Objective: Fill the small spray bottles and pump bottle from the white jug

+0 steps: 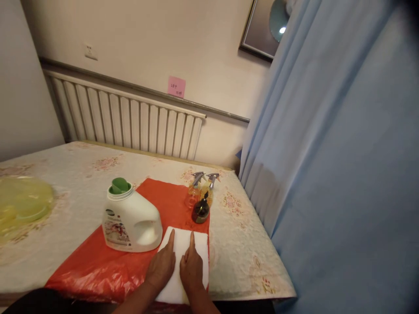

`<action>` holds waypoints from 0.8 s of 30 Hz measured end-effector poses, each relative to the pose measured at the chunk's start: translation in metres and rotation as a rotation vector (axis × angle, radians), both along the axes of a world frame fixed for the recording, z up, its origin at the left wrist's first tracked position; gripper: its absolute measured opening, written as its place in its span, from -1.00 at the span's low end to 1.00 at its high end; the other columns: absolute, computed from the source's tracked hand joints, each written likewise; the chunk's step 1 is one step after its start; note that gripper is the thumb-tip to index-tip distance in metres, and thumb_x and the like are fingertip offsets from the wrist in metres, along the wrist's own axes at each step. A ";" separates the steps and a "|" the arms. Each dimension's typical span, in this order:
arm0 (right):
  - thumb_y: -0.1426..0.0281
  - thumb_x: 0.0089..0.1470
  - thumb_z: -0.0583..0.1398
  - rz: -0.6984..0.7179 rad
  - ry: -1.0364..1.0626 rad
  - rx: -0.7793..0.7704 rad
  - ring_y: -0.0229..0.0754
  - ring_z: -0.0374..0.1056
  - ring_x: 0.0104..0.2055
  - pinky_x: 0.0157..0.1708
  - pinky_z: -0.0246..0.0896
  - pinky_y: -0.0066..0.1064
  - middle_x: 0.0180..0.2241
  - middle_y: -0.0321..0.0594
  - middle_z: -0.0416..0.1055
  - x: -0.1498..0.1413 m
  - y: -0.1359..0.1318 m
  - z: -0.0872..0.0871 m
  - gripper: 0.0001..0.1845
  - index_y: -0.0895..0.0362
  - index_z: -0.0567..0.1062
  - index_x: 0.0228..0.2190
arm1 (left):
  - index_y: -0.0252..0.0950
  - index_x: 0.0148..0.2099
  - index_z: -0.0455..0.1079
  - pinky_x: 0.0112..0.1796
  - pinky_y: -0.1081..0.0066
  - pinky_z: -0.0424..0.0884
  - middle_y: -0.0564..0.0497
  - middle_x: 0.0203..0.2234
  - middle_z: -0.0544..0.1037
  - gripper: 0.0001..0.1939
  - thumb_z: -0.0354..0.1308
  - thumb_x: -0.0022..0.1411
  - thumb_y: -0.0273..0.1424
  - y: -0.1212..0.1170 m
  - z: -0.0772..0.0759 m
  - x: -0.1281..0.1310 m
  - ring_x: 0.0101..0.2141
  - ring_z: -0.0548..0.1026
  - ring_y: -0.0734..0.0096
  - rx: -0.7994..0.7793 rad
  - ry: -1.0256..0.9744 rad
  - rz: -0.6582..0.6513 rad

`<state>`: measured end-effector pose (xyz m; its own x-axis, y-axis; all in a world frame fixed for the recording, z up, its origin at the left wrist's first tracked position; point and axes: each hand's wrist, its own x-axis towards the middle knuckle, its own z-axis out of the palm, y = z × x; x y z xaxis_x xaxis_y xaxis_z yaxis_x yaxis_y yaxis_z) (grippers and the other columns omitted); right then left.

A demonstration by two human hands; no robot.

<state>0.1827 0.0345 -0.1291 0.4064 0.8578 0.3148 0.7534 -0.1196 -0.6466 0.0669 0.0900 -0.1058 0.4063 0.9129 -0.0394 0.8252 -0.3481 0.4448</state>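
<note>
A white folded cloth or pad (178, 253) lies flat near the table's front edge. My left hand (163, 264) is over its left part, the index finger stretched toward the far edge. Close beside it, my right hand (191, 266) has its index finger stretched out the same way, with the other fingers curled. Neither hand shows anything in its grip. Left of the pad stands a white detergent jug (132, 222) with its mouth uncapped and a green cap (119, 186) set in it. A dark round pump bottle (200, 211) stands just beyond the pad.
Behind it are an orange spray bottle (194, 192) and a yellow spray bottle (207, 192). A red plastic sheet (94, 266) covers part of the flowered tablecloth (235, 244). At left lies a translucent yellow item (24, 205). A blue curtain (314, 174) hangs along the right.
</note>
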 end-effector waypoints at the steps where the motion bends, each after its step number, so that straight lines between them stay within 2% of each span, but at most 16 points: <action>1: 0.63 -0.05 0.02 -0.001 -0.004 -0.004 -0.06 0.47 -0.41 -0.38 0.29 -0.36 -0.46 -0.22 0.49 0.000 0.000 0.000 -0.12 0.28 0.00 0.33 | -0.42 0.44 -0.38 -0.08 0.22 0.34 -0.32 0.08 0.52 -0.26 -0.18 0.30 -0.51 0.000 0.000 0.000 -0.06 0.55 0.11 -0.003 0.002 -0.001; 10: 0.63 -0.05 0.03 -0.019 -0.019 -0.032 -0.06 0.46 -0.42 -0.40 0.26 -0.36 -0.48 -0.22 0.49 -0.001 0.001 0.000 -0.12 0.33 -0.02 0.33 | -0.40 0.45 -0.37 -0.07 0.24 0.33 -0.30 0.10 0.50 -0.25 -0.17 0.29 -0.51 -0.002 0.005 -0.001 -0.07 0.54 0.14 -0.019 0.018 0.005; 14: 0.63 -0.06 0.03 -0.025 -0.018 0.000 -0.05 0.45 -0.46 -0.43 0.24 -0.36 -0.54 -0.26 0.46 -0.001 0.002 0.000 -0.12 0.33 0.00 0.33 | -0.43 0.44 -0.37 -0.06 0.24 0.33 -0.31 0.09 0.51 -0.27 -0.19 0.30 -0.52 -0.002 0.005 -0.001 -0.06 0.54 0.14 -0.023 0.024 -0.003; 24: 0.64 -0.07 0.04 -0.050 -0.016 0.015 -0.07 0.43 -0.48 -0.46 0.22 -0.37 -0.54 -0.24 0.46 -0.002 0.004 -0.002 -0.12 0.34 0.02 0.32 | -0.44 0.44 -0.38 -0.06 0.20 0.34 -0.34 0.08 0.51 -0.29 -0.24 0.31 -0.53 -0.004 0.007 -0.003 -0.05 0.54 0.11 -0.021 0.003 -0.009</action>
